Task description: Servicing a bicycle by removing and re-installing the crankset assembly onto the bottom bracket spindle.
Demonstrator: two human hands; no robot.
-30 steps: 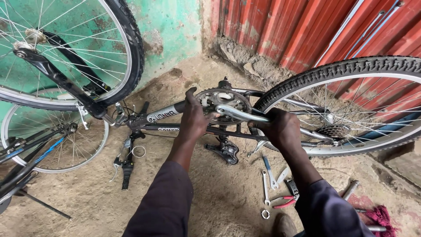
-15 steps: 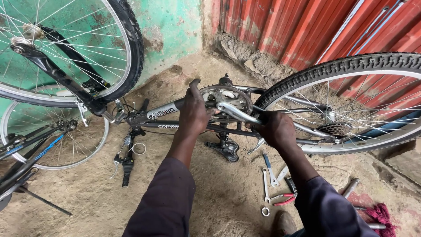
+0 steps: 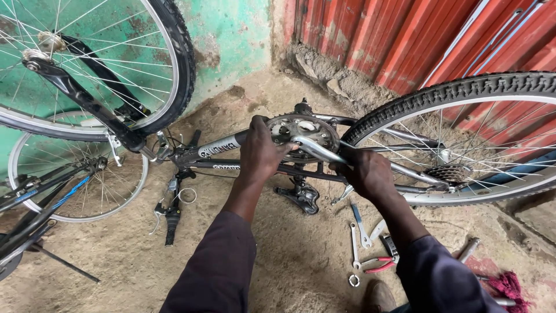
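The upturned grey metal bicycle frame (image 3: 231,148) lies on the sandy ground (image 3: 116,261). The left hand (image 3: 262,153) grips the frame beside the round steel chainring (image 3: 304,136); the right hand (image 3: 365,173) is clenched around the silver crank arm (image 3: 321,152). These parts look stiff, heavy and probably greasy. Loose spanners (image 3: 359,229) and red-handled pliers (image 3: 376,264) lie near below, and the black-tyred rear wheel (image 3: 463,93) crowds the right.
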